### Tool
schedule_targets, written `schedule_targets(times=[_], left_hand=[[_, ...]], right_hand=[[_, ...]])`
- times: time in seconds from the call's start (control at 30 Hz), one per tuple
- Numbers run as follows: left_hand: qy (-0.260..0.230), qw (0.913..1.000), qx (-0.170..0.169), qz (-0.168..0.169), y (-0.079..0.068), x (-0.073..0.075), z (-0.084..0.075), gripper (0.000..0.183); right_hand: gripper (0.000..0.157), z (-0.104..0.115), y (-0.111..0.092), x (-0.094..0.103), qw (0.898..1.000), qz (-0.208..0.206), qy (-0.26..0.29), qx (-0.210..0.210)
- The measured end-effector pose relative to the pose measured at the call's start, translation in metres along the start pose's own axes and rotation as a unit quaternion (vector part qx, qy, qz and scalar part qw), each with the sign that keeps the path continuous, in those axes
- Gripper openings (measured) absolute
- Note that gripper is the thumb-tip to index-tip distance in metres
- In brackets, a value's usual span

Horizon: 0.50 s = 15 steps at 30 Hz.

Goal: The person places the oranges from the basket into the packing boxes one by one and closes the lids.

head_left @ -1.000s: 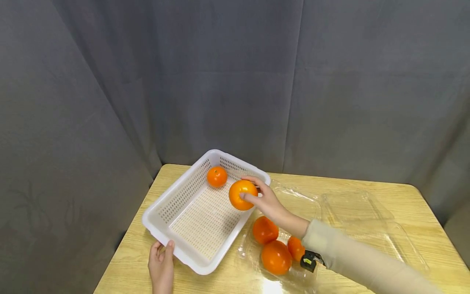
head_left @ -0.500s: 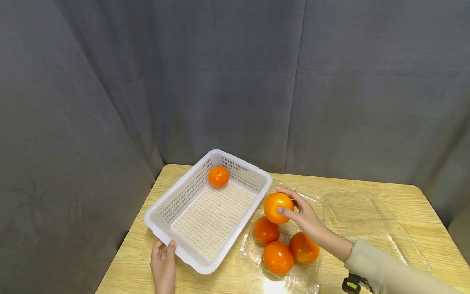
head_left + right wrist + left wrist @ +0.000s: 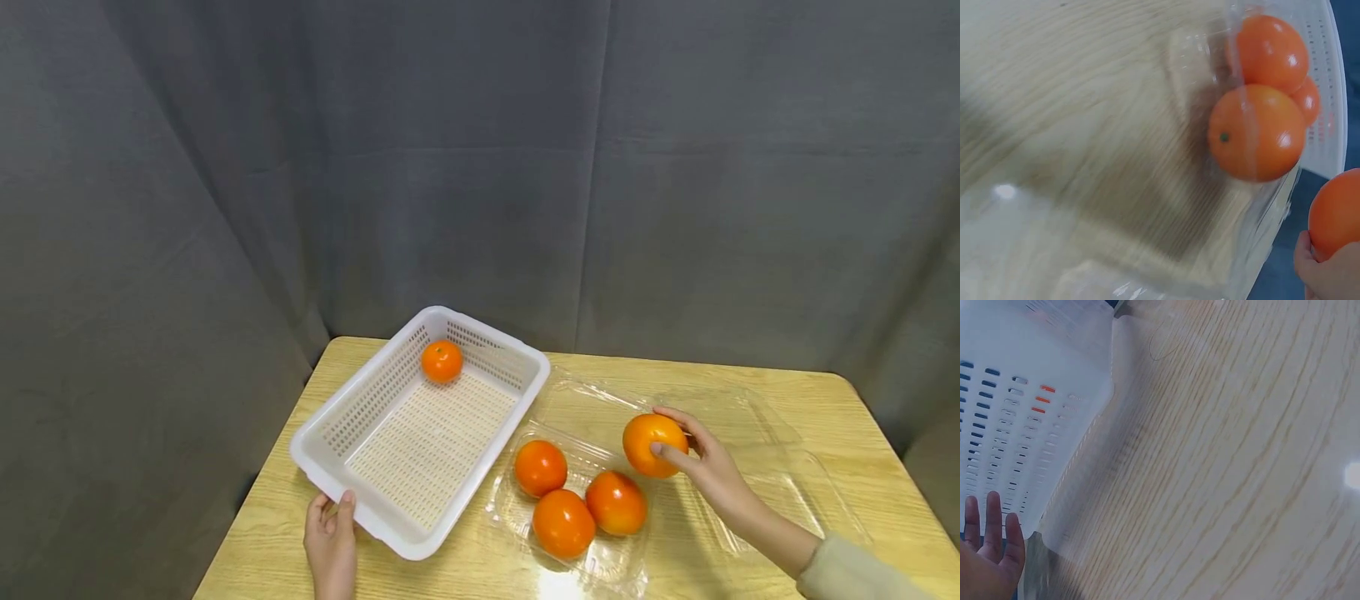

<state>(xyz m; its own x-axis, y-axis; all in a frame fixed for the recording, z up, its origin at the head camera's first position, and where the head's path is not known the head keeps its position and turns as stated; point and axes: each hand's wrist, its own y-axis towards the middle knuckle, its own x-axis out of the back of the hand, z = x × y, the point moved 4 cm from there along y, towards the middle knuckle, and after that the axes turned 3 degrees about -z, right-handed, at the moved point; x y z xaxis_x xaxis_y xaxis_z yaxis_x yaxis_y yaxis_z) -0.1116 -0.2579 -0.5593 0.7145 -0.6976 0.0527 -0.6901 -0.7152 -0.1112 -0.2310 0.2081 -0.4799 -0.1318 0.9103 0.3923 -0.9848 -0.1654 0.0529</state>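
Observation:
My left hand (image 3: pixel 330 542) grips the near-left corner of a white plastic basket (image 3: pixel 412 542), thumb on the rim and fingers beneath. In the left wrist view its fingers (image 3: pixel 993 515) lie against the slotted wall. One orange (image 3: pixel 442 362) sits in the basket's far corner. My right hand (image 3: pixel 716 479) holds another orange (image 3: pixel 647 437) between thumb and fingers, raised to the right of a clear plastic tray (image 3: pixel 498 500). Three oranges sit close together in that tray; the nearest one in the right wrist view, an orange (image 3: pixel 1257 132), shows a green stem spot.
More clear plastic packaging (image 3: pixel 810 492) lies flat at the right of the wooden table (image 3: pixel 810 387). Behind the table hangs a grey curtain (image 3: pixel 465 183), with more of it along the left side. The tray stands close beside the basket's right side.
My right hand has carried its orange from over the basket rightward past the tray. All three oranges in the tray now show, uncovered by the arm. The left hand and basket stay put.

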Motion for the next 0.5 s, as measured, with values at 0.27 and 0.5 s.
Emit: schedule_targets(times=[0.27, 0.5], left_hand=[[0.002, 0.9999, 0.01, 0.008, 0.001, 0.002, 0.0, 0.049], [0.001, 0.9998, 0.013, 0.014, 0.002, 0.002, 0.0, 0.052]], right_hand=[[0.053, -0.02, -0.012, 0.027, 0.999, -0.013, -0.021, -0.036], [0.057, -0.037, -0.021, 0.048, 0.996, -0.022, -0.045, -0.072]])
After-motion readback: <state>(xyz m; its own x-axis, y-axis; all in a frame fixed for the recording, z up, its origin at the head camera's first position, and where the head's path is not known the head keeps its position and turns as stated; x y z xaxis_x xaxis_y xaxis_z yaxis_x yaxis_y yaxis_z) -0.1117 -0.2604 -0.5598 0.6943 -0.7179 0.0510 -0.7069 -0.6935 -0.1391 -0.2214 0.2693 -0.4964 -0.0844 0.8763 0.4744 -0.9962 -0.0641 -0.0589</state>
